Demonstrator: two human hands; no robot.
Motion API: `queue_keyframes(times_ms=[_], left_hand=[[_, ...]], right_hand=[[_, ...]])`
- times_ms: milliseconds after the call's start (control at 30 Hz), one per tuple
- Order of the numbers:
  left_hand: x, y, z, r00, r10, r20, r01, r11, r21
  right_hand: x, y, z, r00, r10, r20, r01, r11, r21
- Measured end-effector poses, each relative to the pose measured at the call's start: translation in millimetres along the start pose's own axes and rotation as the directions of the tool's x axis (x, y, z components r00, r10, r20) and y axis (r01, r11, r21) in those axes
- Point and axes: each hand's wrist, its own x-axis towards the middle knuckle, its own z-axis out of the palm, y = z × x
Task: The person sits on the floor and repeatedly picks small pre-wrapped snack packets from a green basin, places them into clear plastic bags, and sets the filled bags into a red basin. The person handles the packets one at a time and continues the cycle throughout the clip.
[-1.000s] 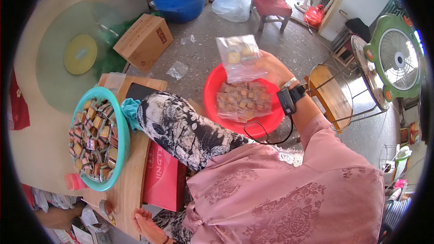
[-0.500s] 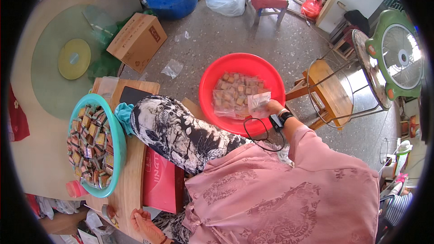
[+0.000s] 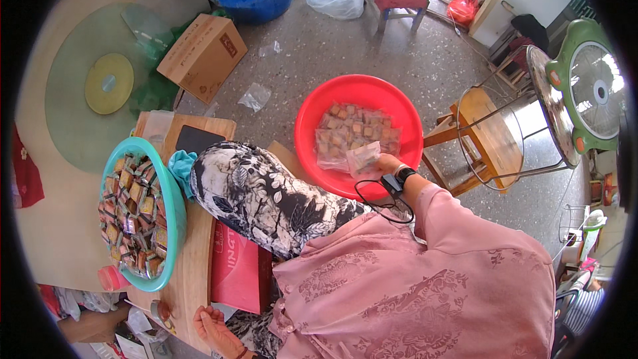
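- The right hand (image 3: 389,163) grasps one clear packet (image 3: 362,157) by its edge, between thumb and fingers; the packet is within the near right part of the red basin (image 3: 401,103), though whether it touches the layer below cannot be told.
- The left hand (image 3: 216,329) is loosely curled beside the wooden tabletop (image 3: 193,246), with nothing visible in its grasp.
- The black cable (image 3: 362,199) looping from the wrist crosses the basin's near rim in view — it could snag there or drag a packet if the arm swung.
- A careless release might leave the packet askew on the filled packets (image 3: 352,119), since they lie unevenly and overlap.
- The teal basin (image 3: 175,226) is heaped with wrapped pieces (image 3: 133,213); a knock from the knee could spill some.
- Counted: two hands, two basins, one held packet, one red box (image 3: 236,272), one cardboard box (image 3: 203,56), one green fan (image 3: 595,86).
- The filled packets and wrapped pieces overlap too much for an exact count — many of each.
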Motion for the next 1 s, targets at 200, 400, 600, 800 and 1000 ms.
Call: queue_keyframes(times_ms=[200, 400, 600, 800, 1000], left_hand=[[0.9, -19.1, 4.3, 0.997, 0.078, 0.026, -0.080, 0.993, 0.089], [-1.6, -26.2, 7.2, 0.997, 0.061, 0.051, -0.064, 0.996, 0.058], [-2.6, -11.0, 5.9, 0.995, 0.031, 0.091, -0.038, 0.996, 0.076], [-3.4, -5.4, 8.6, 0.998, 0.013, 0.064, -0.014, 1.000, 0.027], [1.1, -6.8, 10.9, 0.997, 0.038, 0.066, -0.040, 0.999, 0.030]], right_hand=[[15.7, -12.2, 1.6, 1.000, -0.021, 0.019, 0.021, 1.000, 0.014], [20.9, -14.4, 5.3, 0.999, -0.033, 0.032, 0.032, 0.999, 0.024], [20.0, -11.3, 11.6, 0.999, -0.034, 0.038, 0.033, 0.999, 0.029], [16.3, -6.2, 15.9, 0.999, -0.028, 0.042, 0.026, 0.999, 0.031], [17.9, 4.9, 22.3, 0.999, -0.035, 0.029, 0.034, 0.999, 0.034]])
